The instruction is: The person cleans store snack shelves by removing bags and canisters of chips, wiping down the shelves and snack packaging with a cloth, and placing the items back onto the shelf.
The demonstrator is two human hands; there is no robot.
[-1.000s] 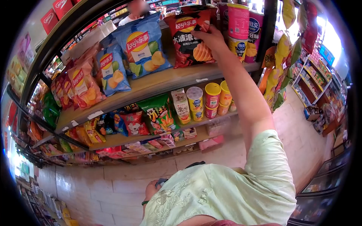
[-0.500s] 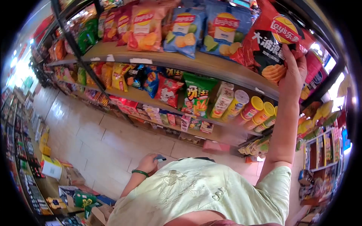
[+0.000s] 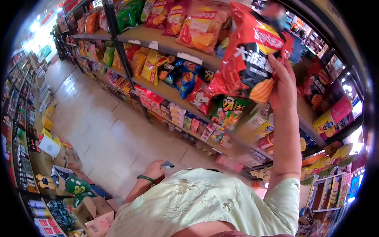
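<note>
A red and black Lay's chip bag (image 3: 252, 59) hangs tilted in front of the upper shelf, gripped at its right side by my right hand (image 3: 283, 81). Behind it on that shelf stand a pink chip bag (image 3: 201, 25) to the left and another red and black bag (image 3: 314, 85) to the right. Low at my waist, my left hand (image 3: 155, 170), with a green bracelet at the wrist, is closed around a small dark grey object (image 3: 167, 164) that I cannot make out fully.
Shelving (image 3: 169, 52) with snack bags runs away to the upper left. Pink canisters (image 3: 333, 116) stand at its right end. Open cardboard boxes (image 3: 96, 217) lie at the lower left beside another shelf, across the tiled floor (image 3: 106, 126). A person (image 3: 274, 15) is beyond the shelf.
My right hand has taken the red and black bag off the shelf and moved it left, in front of the blue bags. The view has turned left. My left hand keeps its small object.
</note>
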